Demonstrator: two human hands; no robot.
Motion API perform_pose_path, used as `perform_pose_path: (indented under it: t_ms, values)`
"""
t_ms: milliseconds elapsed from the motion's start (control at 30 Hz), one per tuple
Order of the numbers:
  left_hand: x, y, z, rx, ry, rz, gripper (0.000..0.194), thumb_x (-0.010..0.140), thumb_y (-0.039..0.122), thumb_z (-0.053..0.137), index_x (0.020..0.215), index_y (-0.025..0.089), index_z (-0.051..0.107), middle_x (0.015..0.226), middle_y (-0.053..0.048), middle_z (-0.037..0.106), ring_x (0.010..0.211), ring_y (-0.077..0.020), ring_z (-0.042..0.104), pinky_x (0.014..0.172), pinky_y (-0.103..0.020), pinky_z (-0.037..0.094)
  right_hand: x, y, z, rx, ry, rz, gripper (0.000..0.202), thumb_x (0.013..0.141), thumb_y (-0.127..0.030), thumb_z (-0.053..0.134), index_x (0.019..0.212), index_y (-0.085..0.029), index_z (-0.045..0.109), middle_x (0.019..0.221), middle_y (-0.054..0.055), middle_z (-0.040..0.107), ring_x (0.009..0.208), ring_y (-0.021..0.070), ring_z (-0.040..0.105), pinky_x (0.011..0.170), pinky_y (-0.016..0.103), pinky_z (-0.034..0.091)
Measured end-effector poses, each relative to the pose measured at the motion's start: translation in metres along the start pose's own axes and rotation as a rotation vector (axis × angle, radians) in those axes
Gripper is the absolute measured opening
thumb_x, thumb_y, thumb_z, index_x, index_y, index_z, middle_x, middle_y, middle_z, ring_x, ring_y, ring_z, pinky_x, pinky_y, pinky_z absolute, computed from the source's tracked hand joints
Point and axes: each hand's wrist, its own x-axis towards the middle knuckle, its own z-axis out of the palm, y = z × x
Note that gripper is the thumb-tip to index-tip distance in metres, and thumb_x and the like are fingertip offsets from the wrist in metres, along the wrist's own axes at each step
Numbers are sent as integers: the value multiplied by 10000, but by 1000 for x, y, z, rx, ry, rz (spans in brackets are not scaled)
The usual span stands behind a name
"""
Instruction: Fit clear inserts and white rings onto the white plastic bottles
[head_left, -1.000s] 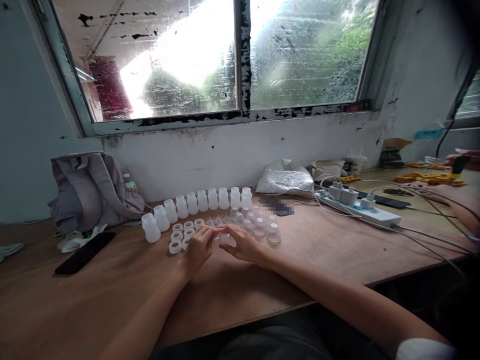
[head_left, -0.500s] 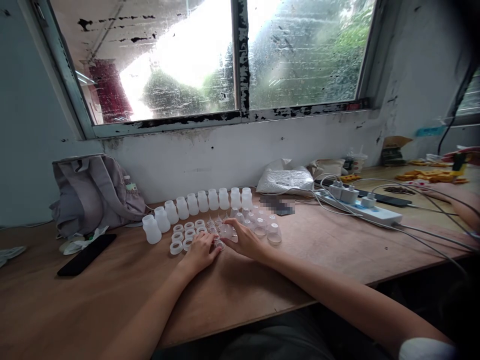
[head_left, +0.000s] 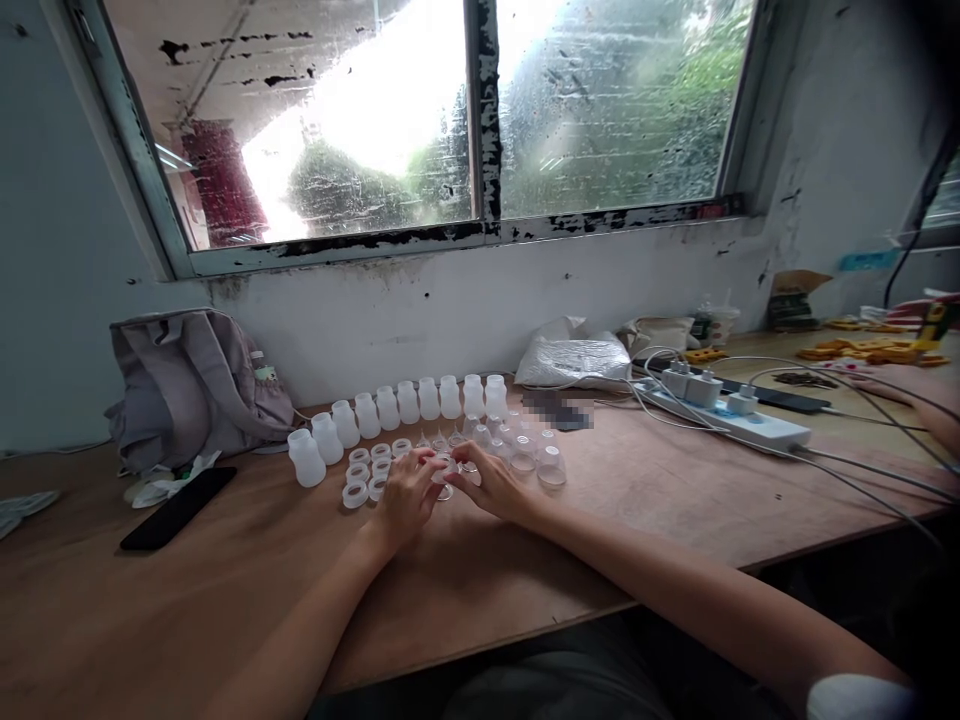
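At the table's middle my left hand [head_left: 407, 492] and my right hand [head_left: 491, 482] meet, fingers bent and closed around a small clear bottle nipple [head_left: 444, 464]. Its round rim shows between the fingertips; the rest is partly hidden. Just beneath, another clear nipple [head_left: 445, 493] rests on the tabletop. Behind my fingers stand more nipples [head_left: 440, 439] with thin pointed tips. White screw rings [head_left: 355, 494] lie in short rows left of my left hand. To the right of my right hand are several clear domed caps [head_left: 551, 467]. Frosted bottles [head_left: 307, 459] form a curved row behind.
A grey backpack [head_left: 196, 385] and a black phone [head_left: 178, 508] are at left. A silvery bag [head_left: 576, 355] lies against the wall. Rightward, a power strip [head_left: 757, 425] trails cables. Another person's hand [head_left: 896, 382] is near yellow parts [head_left: 862, 352] at far right.
My hands have risen slightly and drawn together, lifting the clear nipple off the tabletop. My left fingers, earlier low by the table, now meet my right fingertips.
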Motion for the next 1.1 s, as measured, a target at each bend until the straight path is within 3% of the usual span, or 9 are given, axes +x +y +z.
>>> perform_pose_path:
  t_ms: [133, 233, 333, 433, 567, 633, 767, 933, 1100]
  values:
    - [-1, 9, -6, -59, 1, 8, 140, 778, 233, 497, 912, 198, 519, 1108, -92, 462, 1031, -232, 467, 872, -405, 395, -3, -1, 3, 9, -31, 0, 177, 835, -337, 458, 940, -202, 417, 830, 43, 573, 719, 157, 569, 647, 278, 453]
    - [-6, 12, -18, -106, -103, 35, 145, 782, 269, 495, 905, 194, 503, 1157, -100, 435, 1079, -232, 436, 895, -391, 393, -3, -4, 3, 22, -70, -23, 198, 824, -334, 475, 958, -197, 423, 863, 57, 578, 764, 167, 573, 676, 288, 459]
    - [-17, 1, -36, -36, -202, 95, 107, 830, 226, 408, 867, 217, 508, 1167, -64, 461, 1048, -207, 462, 894, -375, 389, -3, -7, 1, 29, -141, -82, 252, 798, -330, 518, 991, -191, 437, 918, 72, 573, 841, 180, 559, 727, 298, 454]
    - [-29, -26, -59, 90, -187, 114, 110, 825, 233, 418, 849, 226, 525, 1135, -47, 505, 993, -214, 501, 861, -385, 401, -3, -6, 1, -7, -145, -81, 184, 817, -305, 489, 960, -192, 464, 896, 68, 571, 818, 173, 554, 716, 293, 454]
    - [-45, -77, -83, 266, -110, -3, 150, 830, 283, 403, 888, 215, 523, 1049, -70, 541, 981, -217, 507, 837, -381, 412, -3, 2, 5, -67, -117, -22, 112, 836, -257, 445, 920, -192, 480, 866, 61, 569, 766, 164, 552, 682, 286, 457]
    - [-55, -100, -85, 320, -79, -80, 187, 822, 329, 406, 909, 206, 519, 978, -76, 564, 950, -225, 520, 825, -380, 419, -3, 5, 7, -86, -116, -4, 106, 833, -234, 441, 921, -189, 481, 870, 61, 565, 765, 164, 548, 681, 287, 457]
    - [-76, -125, -73, 383, -159, -157, 257, 810, 363, 403, 970, 196, 517, 924, -71, 597, 862, -231, 553, 756, -365, 446, -2, 6, 8, -97, -138, 3, 76, 830, -190, 427, 847, -193, 501, 837, 51, 553, 744, 151, 540, 660, 266, 454]
    - [-83, -125, -67, 398, -167, -96, 287, 823, 307, 380, 1066, 203, 493, 1063, -81, 564, 962, -235, 520, 794, -366, 422, -1, 3, 6, -105, -161, -2, 83, 815, -161, 428, 803, -188, 506, 802, 44, 541, 708, 139, 528, 629, 247, 444]
    - [-52, -106, -77, 374, -168, 24, 268, 835, 198, 340, 1029, 224, 523, 1033, -57, 574, 954, -213, 513, 820, -361, 387, -3, 3, 10, -157, -168, 6, 90, 781, -130, 442, 781, -189, 510, 777, 36, 544, 681, 137, 517, 607, 240, 432]
